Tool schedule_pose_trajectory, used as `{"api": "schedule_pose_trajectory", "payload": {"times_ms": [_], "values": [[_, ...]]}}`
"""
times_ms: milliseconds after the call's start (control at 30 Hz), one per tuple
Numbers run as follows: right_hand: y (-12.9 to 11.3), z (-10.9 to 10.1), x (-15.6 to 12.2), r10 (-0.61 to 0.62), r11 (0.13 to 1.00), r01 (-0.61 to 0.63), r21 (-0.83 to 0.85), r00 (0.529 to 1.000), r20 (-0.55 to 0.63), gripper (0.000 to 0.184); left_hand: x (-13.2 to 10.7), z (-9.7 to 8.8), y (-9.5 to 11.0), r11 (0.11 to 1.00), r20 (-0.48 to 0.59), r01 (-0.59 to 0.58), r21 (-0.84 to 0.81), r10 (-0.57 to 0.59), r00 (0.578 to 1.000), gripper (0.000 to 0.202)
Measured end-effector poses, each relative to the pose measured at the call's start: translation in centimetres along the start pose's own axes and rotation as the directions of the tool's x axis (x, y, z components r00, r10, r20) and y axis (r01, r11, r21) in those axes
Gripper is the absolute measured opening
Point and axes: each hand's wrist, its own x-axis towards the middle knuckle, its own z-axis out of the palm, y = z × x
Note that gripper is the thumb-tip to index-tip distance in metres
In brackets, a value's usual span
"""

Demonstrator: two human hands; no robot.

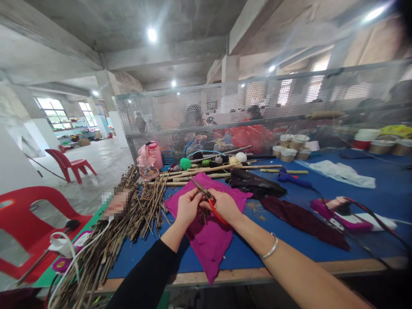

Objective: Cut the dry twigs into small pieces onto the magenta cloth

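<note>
My right hand (225,207) is closed around a pair of scissors with red handles (216,211); the blades point away to the upper left. Close beside it, my left hand (188,207) is closed, thumb and fingers pinched near the blades. Its fingertips hold a small, dark brown, twig-like piece, mostly hidden by the fingers. Below both hands, brown bits (203,216) lie on a magenta cloth (210,246), which is spread on the blue tabletop (247,249).
A large heap of thin twigs (146,206) lies left. Behind the cloth are pale sticks (222,168), yarn balls (186,163) and a pink bottle (148,161). Dark cloths (302,221), a blue glue gun (293,179) with cables, and paper cups (288,153) are right. A perforated metal screen (154,116) stands behind.
</note>
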Motion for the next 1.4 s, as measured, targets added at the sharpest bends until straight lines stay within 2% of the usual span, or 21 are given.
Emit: {"api": "schedule_pose_trajectory", "payload": {"times_ms": [100,233,433,633,867,1133,1400], "values": [[-0.08,0.09,0.05,-0.001,0.998,0.001,-0.055,1.000,-0.009,0.041,0.13,0.06,-0.04,0.999,0.003,0.016,-0.051,-0.016,1.000,0.032],[-0.15,0.21,0.13,-0.094,0.993,0.089,-0.082,0.994,-0.049,0.051,0.20,0.19,-0.03,0.997,0.003,-0.002,-0.082,0.002,1.000,0.025],[-0.04,0.11,0.18,-0.098,0.995,0.098,0.010,0.994,-0.051,0.041,-0.07,0.37,0.28,0.997,0.014,0.002,-0.073,-0.001,1.000,0.027],[0.12,0.40,0.38,-0.077,0.995,0.082,0.058,0.993,-0.089,0.041,-0.19,0.03,0.13,0.997,-0.032,-0.025,0.069,0.027,0.999,0.033],[0.17,0.56,0.23,-0.128,0.992,0.127,-0.011,0.983,-0.133,0.053,-0.21,-0.12,0.04,0.980,-0.039,-0.099,0.172,0.108,0.993,0.028],[0.59,1.00,0.46,-0.121,0.987,0.131,0.098,0.987,-0.106,0.048,-0.48,0.42,0.12,0.995,-0.056,-0.063,0.084,0.067,0.996,0.034],[0.21,0.44,0.20,-0.061,0.996,0.065,0.067,0.996,-0.063,0.042,-0.47,0.40,0.35,1.000,-0.052,0.018,-0.004,-0.019,0.998,0.037]]}}
